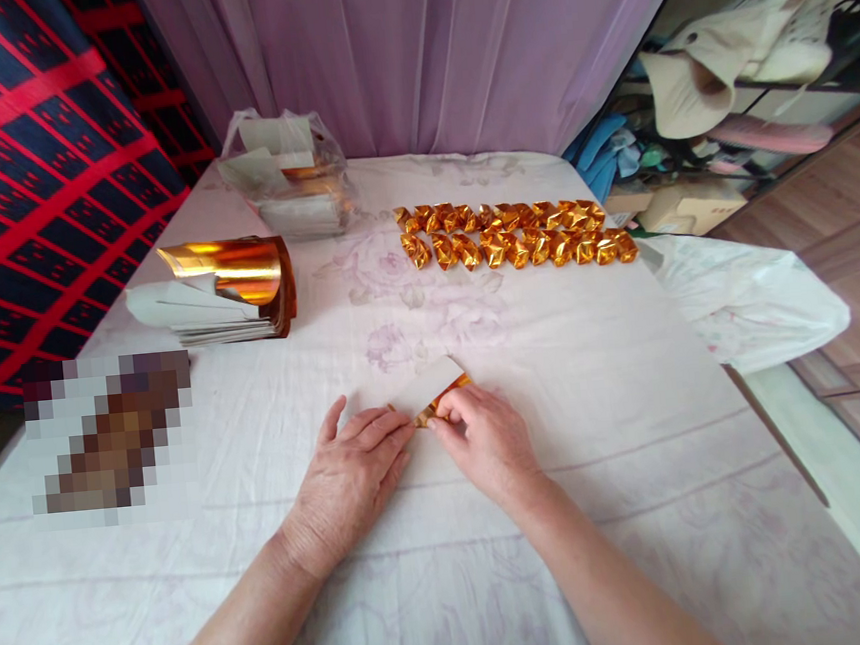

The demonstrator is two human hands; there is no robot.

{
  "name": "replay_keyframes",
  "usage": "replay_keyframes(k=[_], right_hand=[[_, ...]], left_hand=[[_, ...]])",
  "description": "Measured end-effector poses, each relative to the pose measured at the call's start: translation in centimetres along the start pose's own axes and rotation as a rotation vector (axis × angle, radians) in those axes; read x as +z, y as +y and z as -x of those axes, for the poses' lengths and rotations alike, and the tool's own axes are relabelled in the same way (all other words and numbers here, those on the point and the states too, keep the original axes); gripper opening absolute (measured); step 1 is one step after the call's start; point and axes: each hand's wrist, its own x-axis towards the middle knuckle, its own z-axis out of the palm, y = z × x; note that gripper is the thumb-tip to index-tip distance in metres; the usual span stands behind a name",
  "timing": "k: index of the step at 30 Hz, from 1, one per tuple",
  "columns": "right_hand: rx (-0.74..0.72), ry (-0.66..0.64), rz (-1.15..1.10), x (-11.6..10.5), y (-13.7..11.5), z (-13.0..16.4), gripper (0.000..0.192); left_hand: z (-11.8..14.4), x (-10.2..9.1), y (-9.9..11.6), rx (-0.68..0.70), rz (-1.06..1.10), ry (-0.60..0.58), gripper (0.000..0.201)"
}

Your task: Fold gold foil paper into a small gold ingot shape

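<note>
White floral cloth (638,465) is lying spread beneath both hands, reaching far beyond the fingertips; stack of foil-backed sheets (227,290), top one curling gold, is sitting well beyond the left fingers, with a clear bag of sheets (289,174) further off; row of folded gold pieces (517,235) is lying well beyond the right fingers; left hand (349,475) is pressing flat, fingers extended onto the gold paper piece (436,387); right hand (485,438) is pinching its gold edge between curled fingers; creasing firmly against the flat hand seems advisable; no legible writing showing.
</note>
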Motion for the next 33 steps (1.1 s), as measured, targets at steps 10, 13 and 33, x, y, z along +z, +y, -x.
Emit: replay_keyframes(k=[10,13,33], right_hand=[[-0.035,-0.021,-0.105,-0.5,0.5,0.0,0.012],[-0.047,-0.044,-0.131,-0.7,0.7,0.0,0.015],[-0.015,-0.12,-0.217,-1.2,1.1,-0.2,0.019]], left_hand=[[0.0,0.0,0.0,0.004,-0.012,0.018,0.031],[0.0,0.0,0.0,0.005,-0.009,0.019,0.031],[0.0,0.0,0.1,0.002,-0.027,0.003,0.03]])
